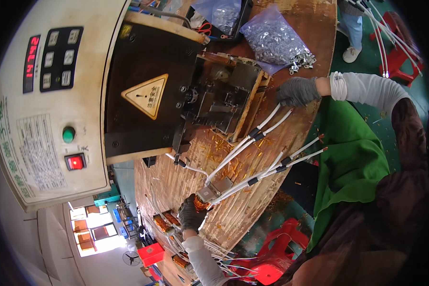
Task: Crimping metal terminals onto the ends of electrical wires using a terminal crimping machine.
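My left hand [190,215], in a dark grey glove, closes on a small transformer [209,192] with a metal core and orange copper winding, lying on the wooden table. Several white cables with black sleeves run from it. One pair [238,148] stretches toward my right hand [298,91]. That grey-gloved hand is closed at the tip of one of these cables, beside the crimping machine's black metal head [224,102]; its fingertips are partly hidden. Other cables [291,159] from the transformer reach toward the green apron, their ends showing bare copper.
A clear bag of metal terminals [274,40] spills some loose ones beside my right hand. The machine's control panel [57,119] shows a lit red switch. More transformers [163,223] lie beyond my left hand. Copper scraps litter the table [238,214]. A red stool [271,260] stands beside it.
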A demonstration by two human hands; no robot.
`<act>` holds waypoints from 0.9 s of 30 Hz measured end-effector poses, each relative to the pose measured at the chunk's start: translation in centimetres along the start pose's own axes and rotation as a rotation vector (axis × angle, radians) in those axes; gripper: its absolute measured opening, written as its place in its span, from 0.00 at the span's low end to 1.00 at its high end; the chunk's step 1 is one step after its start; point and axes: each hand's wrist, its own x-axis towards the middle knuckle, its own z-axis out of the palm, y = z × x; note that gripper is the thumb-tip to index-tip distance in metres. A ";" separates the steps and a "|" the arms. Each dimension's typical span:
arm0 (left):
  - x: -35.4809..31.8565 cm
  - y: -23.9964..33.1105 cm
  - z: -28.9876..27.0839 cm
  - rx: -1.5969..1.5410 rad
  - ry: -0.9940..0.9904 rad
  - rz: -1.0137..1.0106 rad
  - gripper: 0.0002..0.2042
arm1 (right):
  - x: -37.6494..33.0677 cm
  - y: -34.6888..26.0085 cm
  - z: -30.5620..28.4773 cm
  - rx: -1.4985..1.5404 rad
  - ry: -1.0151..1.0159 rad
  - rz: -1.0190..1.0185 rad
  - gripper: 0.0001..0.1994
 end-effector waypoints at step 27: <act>-5.6 -3.4 10.8 -0.440 0.517 -0.348 0.48 | -1.3 3.6 0.8 -0.046 0.078 -0.317 0.04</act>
